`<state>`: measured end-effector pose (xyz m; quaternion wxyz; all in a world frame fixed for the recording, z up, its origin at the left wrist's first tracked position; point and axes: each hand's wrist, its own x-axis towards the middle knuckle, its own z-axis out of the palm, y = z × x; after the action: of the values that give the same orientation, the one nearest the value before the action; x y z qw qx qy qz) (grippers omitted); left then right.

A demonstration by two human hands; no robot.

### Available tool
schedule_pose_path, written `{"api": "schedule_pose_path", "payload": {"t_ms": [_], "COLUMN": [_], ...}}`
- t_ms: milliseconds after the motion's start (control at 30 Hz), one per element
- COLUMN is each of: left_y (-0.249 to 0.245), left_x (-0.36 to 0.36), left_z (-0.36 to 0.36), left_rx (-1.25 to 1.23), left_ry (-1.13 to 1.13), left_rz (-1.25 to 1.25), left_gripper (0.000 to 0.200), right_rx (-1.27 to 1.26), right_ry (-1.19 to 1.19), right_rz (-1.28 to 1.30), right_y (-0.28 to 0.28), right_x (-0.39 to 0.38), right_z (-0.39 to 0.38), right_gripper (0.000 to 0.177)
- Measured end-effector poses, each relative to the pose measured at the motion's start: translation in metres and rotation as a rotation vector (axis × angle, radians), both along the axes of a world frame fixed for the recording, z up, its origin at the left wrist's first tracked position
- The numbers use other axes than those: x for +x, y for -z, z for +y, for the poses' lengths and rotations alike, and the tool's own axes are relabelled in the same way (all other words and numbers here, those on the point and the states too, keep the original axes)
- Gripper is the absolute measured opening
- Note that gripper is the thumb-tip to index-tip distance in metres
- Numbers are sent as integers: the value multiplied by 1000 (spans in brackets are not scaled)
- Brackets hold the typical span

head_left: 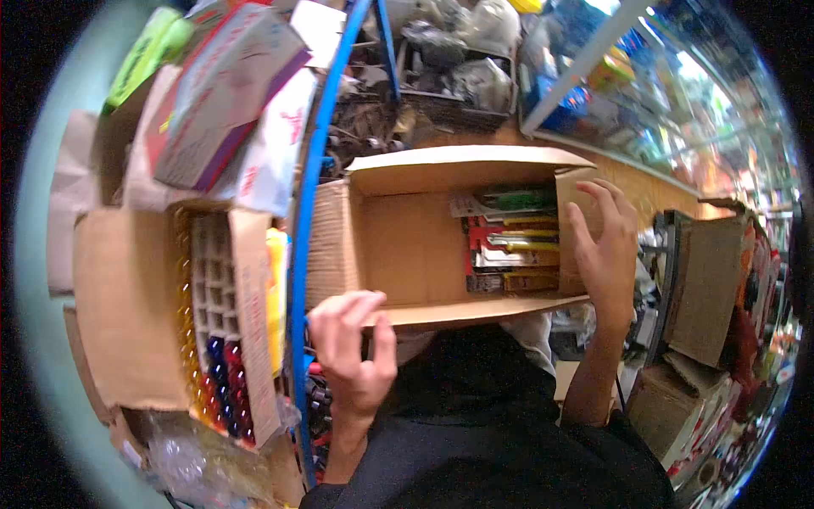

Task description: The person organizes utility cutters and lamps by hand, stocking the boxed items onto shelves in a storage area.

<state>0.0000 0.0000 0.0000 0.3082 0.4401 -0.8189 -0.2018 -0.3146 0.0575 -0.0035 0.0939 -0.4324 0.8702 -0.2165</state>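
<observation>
An opened cardboard box [407, 246] lies in front of me with its flaps folded outward. At its right end is a stack of carded tools [513, 246] with yellow and silver bodies on red backing, and a green one on top. My right hand [606, 246] is over the right flap [570, 229], its thumb and fingers spread apart around nothing. Beside the near left corner is my left hand [354, 348], fingers loosely stretched and thumb apart, fingertips right at the rim. Neither hand holds a thing.
A blue metal post [315, 204] rises just left of the box. Beyond it stands a carton of red, blue and amber glossy items [222, 373]. A glass showcase [627, 102] is at the upper right, with cardboard cartons [704, 288] below it. Plastic-wrapped goods [458, 68] fill the back.
</observation>
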Motion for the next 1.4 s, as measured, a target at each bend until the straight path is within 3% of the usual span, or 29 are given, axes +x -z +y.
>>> {"api": "schedule_pose_path", "payload": {"t_ms": [67, 100, 167, 200, 300, 433, 567, 600, 700, 833, 933, 1133, 1167, 1233, 1333, 1400], "left_y": [-6, 53, 68, 65, 86, 93, 99, 102, 108, 98, 97, 110, 115, 76, 78, 87], "left_x": [22, -32, -11, 3, 20, 17, 26, 32, 18, 23, 18, 47, 55, 27, 36, 44], "left_z": [-7, -2, 7, 15, 28, 23, 19, 20, 29, 27, 19, 20, 24, 15, 24, 32], "left_rx": [-32, -2, 61, 141, 381, 583, 591, 661, 800, 988, 885, 918, 908, 855, 855, 761], "left_ry": [-116, -189, -250, -322, -344, -426, -396, -413, -580, -522, -445, -453, -472, -347, -396, -398], "left_rz": [-86, 60, 102, 202, 382, 510, 473, 462, 789, 814, 810, 711, 676, 629, 487, 432], "left_gripper": [29, 28, 26, 23, 32, 34, 35, 47, 59, 76, 82, 92, 92, 39, 22, 22], "right_rx": [-16, -23, -63, -37, 9, 30, -32, -34, -49, -19, -57, -108, -114, -120, -140, -244], "right_ry": [103, 157, 274, 403, 577, 517, 477, 459, 450, 477, 457, 400, 333, 202, 135, 48], "right_rz": [319, 381, 229, -13, -245, -279, -338, -343, -369, -316, -258, -263, -146, 97, 217, 261], "right_y": [14, 30, 45, 44, 36, 57, 60, 59, 57, 48, 47, 32, 34, 37, 30, 35], "right_x": [8, -52, -47, -34, -38, -56, -54, -54, -56, -55, -55, -40, -37, -32, -11, 1], "right_z": [25, 39, 56, 61, 65, 80, 79, 78, 81, 77, 77, 63, 62, 65, 59, 56], "right_gripper": [44, 45, 47, 50, 51, 42, 39, 38, 37, 35, 34, 34, 33, 34, 32, 25]}}
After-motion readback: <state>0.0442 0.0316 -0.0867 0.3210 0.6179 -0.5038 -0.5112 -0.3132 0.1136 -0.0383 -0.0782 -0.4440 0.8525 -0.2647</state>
